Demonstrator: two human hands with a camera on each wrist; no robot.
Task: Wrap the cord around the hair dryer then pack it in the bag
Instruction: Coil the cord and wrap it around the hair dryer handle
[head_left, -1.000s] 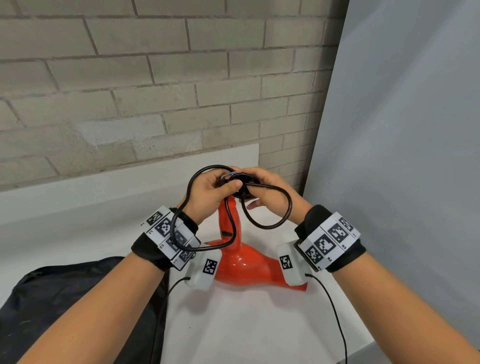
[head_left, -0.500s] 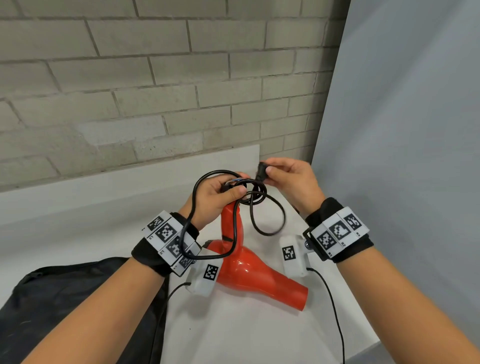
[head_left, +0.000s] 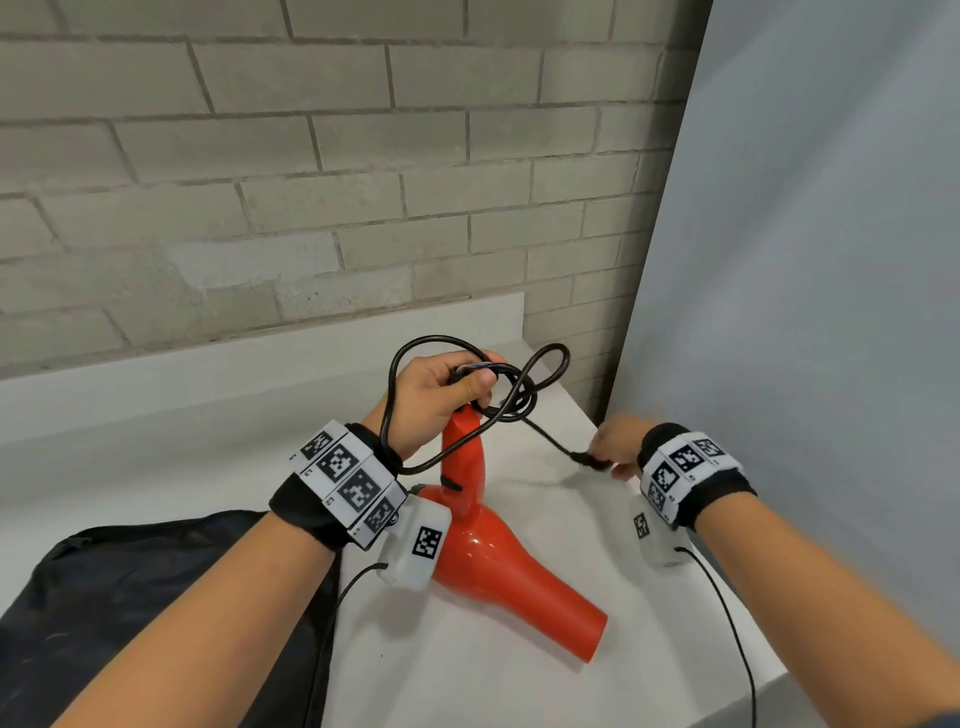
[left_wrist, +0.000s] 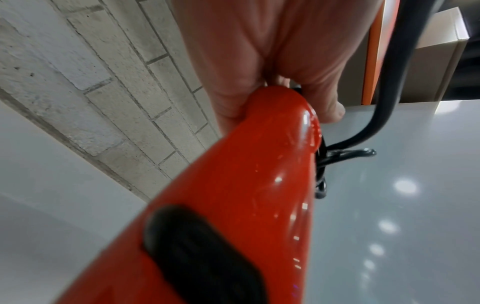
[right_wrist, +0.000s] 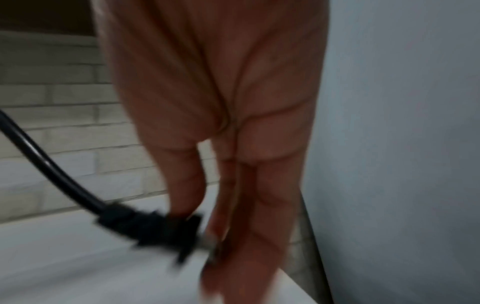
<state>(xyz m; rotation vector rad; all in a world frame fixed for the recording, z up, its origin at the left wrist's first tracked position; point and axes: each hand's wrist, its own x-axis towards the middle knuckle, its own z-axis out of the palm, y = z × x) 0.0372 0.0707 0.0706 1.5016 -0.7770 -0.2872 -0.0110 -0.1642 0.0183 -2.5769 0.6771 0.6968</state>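
Grey brick wall (head_left: 311, 197) is seen behind a white desk (head_left: 493, 670), with a grey panel (head_left: 831, 260) closing off the right side. A red dryer (head_left: 498, 566) is stood on the desk, nozzle toward the near edge, handle upward; its rear is hidden behind the left wrist. The handle top and some cord (head_left: 540, 364) loops are gripped by the left hand (head_left: 441, 395), fingers curled; how the loops sit round the handle is hard to make out. The plug (head_left: 587, 460) is pinched by the right hand (head_left: 618, 447), low near the desk's right edge, blurred in both views. A black bag (head_left: 130, 597) is cut off at the lower left, beside the dryer. Bare desk is left between dryer and right edge.
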